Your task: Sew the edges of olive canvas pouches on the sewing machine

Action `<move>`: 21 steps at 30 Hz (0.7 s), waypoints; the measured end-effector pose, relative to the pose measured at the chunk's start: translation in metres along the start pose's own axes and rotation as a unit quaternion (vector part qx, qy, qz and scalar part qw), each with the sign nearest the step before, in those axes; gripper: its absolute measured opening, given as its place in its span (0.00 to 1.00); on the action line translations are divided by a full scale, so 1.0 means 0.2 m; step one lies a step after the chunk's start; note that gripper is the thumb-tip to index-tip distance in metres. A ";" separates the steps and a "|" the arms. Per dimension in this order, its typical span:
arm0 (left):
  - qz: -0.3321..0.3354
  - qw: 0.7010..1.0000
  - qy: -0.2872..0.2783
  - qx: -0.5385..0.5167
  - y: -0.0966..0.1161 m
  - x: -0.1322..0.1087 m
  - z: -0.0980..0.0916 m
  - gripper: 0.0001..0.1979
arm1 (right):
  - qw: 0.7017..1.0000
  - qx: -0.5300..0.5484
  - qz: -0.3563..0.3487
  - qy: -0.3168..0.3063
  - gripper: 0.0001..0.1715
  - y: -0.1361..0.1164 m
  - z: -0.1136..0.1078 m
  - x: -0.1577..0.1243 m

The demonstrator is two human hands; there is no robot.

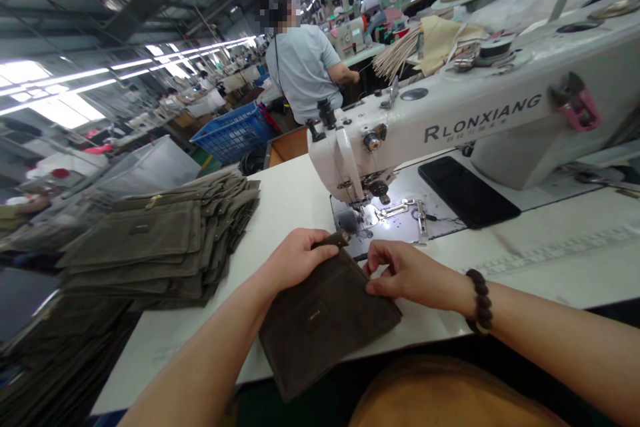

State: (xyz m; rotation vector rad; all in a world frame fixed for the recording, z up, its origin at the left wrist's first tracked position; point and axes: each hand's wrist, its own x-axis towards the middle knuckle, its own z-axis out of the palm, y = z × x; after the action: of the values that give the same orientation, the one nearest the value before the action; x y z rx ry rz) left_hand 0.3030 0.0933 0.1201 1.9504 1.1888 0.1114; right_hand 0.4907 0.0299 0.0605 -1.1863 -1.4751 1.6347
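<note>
A dark brown fabric panel (325,320) with a small gold label lies at the front edge of the white table, its lower corner hanging over. My left hand (303,257) grips its upper edge, thumb on top, near a small tab with a metal end. At the panel's right edge, my right hand (395,270) pinches the border between thumb and curled fingers; a beaded bracelet is on that wrist. Just beyond both hands is the lit needle area of a white sewing machine (345,163), with its metal plate and guide (400,210).
A stack of similar brown panels (150,233) sits on the left, with more below it. On the machine bed lies a black phone (467,190). Pink-handled clippers (575,103) rest against the machine arm. Behind are a blue crate (235,133) and a person (305,67) in light blue.
</note>
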 end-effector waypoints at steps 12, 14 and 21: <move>-0.001 0.999 -0.034 0.003 -0.07 0.18 0.02 0.12 | 0.865 -0.388 -0.261 -0.181 0.21 -0.05 -0.22 0.07; -0.007 0.999 -0.043 0.005 -0.08 0.21 0.02 0.12 | 0.782 -0.490 -0.332 -0.195 0.18 -0.04 -0.24 0.10; -0.035 0.996 -0.087 -0.009 -0.12 0.29 0.02 0.13 | 0.661 -0.609 -0.424 -0.112 0.16 0.03 -0.22 0.12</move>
State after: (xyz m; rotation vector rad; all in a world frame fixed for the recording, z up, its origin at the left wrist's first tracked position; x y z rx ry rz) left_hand 0.3202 0.1406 0.0815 1.8611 1.1350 -0.0822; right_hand 0.5225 0.0692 0.0518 -0.5271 -2.8239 -0.0409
